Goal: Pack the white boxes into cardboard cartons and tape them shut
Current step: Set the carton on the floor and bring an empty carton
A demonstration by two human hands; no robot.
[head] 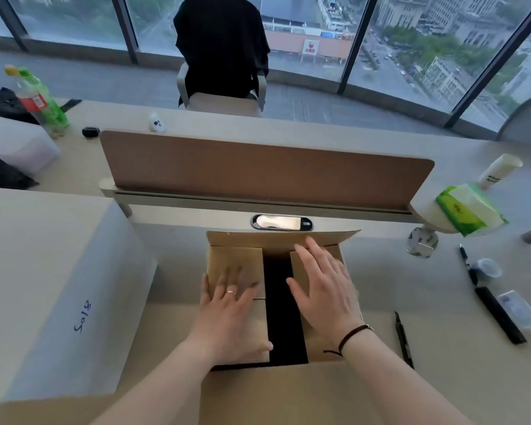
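fingers (227, 286) of the left hand (227, 320) lie straight, pressing a side flap of the cardboard carton (334, 394). the right hand (325, 289) presses the other flap, fingers spread flat.

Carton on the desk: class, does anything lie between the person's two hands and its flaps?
Nothing visible. The left hand lies flat on the left flap and the right hand on the right flap of the carton.
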